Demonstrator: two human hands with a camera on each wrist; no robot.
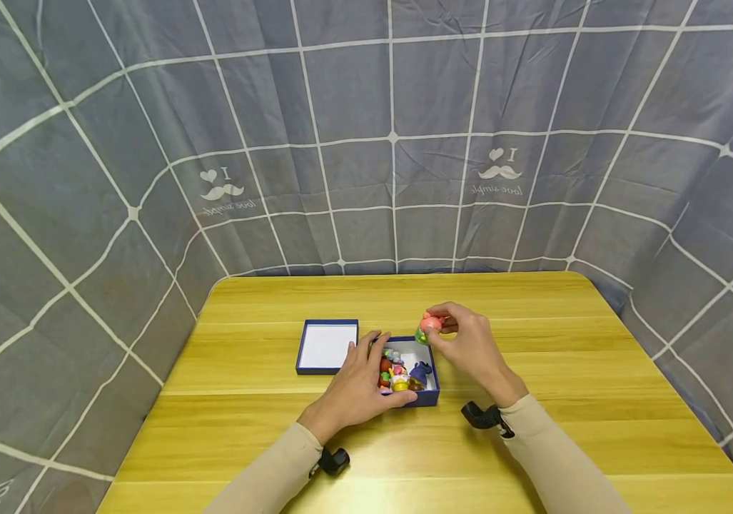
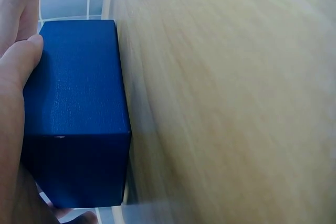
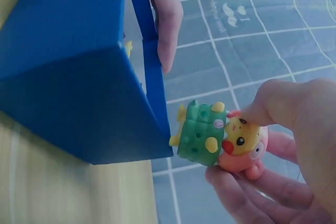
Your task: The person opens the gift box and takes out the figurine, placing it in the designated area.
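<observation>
A small toy figure (image 3: 202,134) with a pink hood, yellow face and green body is pinched between thumb and fingers of my right hand (image 1: 471,344). It is held over the far right corner of a blue box (image 1: 422,401). Several colourful toy figures (image 1: 398,380) lie in the box, one dark blue figure (image 1: 420,371) on its right side. My left hand (image 1: 358,382) spans the box's left part and grips it, thumb at the near edge and fingers toward the far edge. That hand hides part of the contents.
Left of the box lies a blue-rimmed lid (image 1: 327,348), its white inside facing up. Both rest on a yellow wood-grain table (image 1: 244,428). A grey curtain (image 1: 353,171) with white grid lines hangs behind and at the sides.
</observation>
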